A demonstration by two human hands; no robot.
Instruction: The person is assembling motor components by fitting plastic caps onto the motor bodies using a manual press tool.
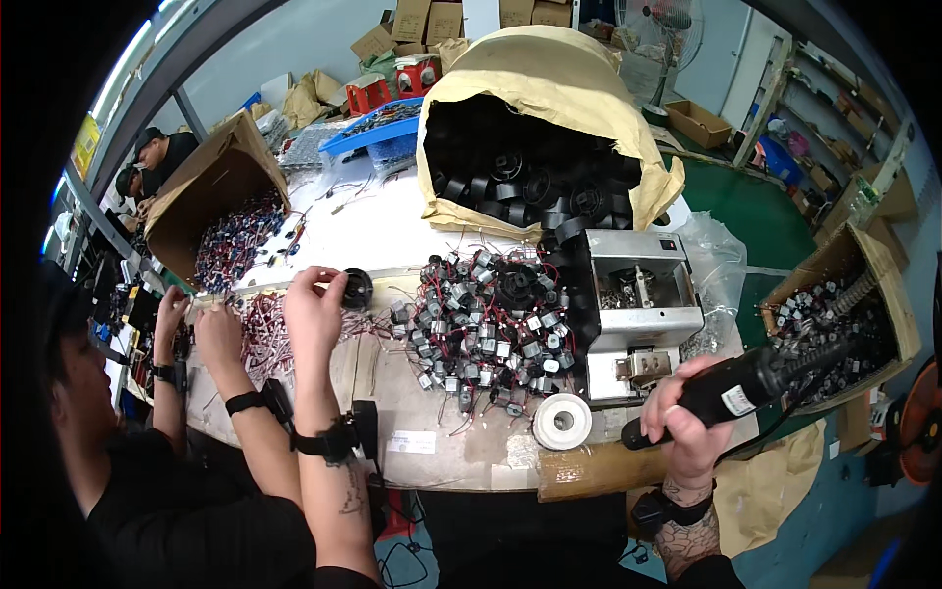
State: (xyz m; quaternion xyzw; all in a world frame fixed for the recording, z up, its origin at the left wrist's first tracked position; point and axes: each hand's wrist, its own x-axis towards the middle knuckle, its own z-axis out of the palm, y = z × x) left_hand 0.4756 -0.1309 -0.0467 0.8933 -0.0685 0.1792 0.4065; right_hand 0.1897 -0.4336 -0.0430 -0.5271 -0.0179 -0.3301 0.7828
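My left hand (316, 309) pinches a round black plastic part (357, 289) at its edge, above the table left of the motor pile. My right hand (687, 422) is wrapped round a black electric screwdriver (726, 395), tilted with its far end toward the right. Between my hands lies a heap of small silver motors (491, 334) with red and black wires. Another round black part (518, 285) rests on top of that heap. Close to my right hand stands a metal screw feeder (643, 294) with screws in its tray.
A large paper sack (549, 88) full of black round parts lies behind the motors. A white tape roll (562, 421) sits at the front edge. At left, a co-worker's hands (218, 334) work over wires beside a carton (211, 196). Another carton (888, 299) stands at right.
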